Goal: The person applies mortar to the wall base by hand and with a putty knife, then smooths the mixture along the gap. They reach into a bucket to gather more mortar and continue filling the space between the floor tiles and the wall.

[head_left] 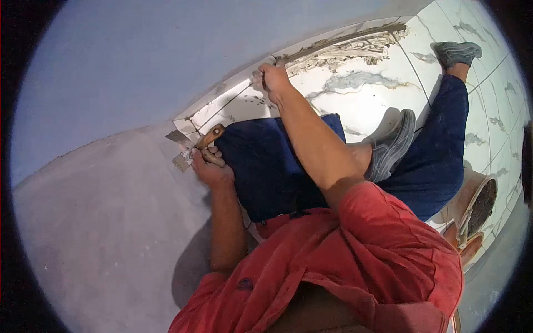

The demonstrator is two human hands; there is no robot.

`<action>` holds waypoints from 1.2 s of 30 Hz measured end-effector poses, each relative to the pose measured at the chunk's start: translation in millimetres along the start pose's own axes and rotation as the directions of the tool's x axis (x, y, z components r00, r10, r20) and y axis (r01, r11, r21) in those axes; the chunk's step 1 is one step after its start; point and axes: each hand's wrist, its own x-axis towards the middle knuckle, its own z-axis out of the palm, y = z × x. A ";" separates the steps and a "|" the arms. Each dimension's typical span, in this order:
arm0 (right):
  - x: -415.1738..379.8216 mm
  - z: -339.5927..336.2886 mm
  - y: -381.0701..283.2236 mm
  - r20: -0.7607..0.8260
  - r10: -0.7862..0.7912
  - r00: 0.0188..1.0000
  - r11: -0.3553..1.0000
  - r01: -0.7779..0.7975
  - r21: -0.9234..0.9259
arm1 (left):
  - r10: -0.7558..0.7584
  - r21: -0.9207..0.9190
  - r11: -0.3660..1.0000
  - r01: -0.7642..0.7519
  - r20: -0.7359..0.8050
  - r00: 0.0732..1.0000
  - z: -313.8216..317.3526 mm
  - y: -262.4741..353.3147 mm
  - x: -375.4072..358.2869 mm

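My left hand (210, 165) is closed around two putty knives, crossed over each other. One wooden handle (212, 134) sticks up past my fingers, and a flat metal blade (179, 137) points toward the wall corner. Grey-white residue coats the blades near their crossing. Farther forward, my right hand (272, 81) is bent into a fist at the white skirting tile (236, 87) along the wall base. Its fingertips press close to the dark joint strip; I cannot tell what they hold.
Crumbly mortar (350, 53) lies along the skirting on the marble-patterned floor tiles (383, 89). A mortar-stained bucket (478, 205) stands behind my legs at the right. My shoes (397, 144) rest on the tiles. Painted walls (139, 61) rise in front and at left.
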 end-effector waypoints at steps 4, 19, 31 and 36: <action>-6.9 7.8 -7.3 -0.012 -0.044 0.999 0.985 0.041 -0.165 | 0.036 0.008 0.999 -0.036 0.057 0.998 4.7 4.2 -0.2; -23.7 0.2 19.3 0.233 -0.101 0.967 0.942 0.017 0.336 | 0.029 0.053 0.998 -0.027 -0.041 0.999 9.9 5.6 -4.0; -26.5 -6.1 28.5 0.140 0.066 0.988 0.978 -0.092 0.189 | 0.047 0.023 0.999 -0.047 0.014 0.999 1.6 0.8 -2.1; -19.5 2.5 15.6 0.070 0.060 0.996 0.974 -0.074 0.212 | 0.048 -0.009 0.999 -0.048 -0.005 0.999 6.1 2.2 -1.7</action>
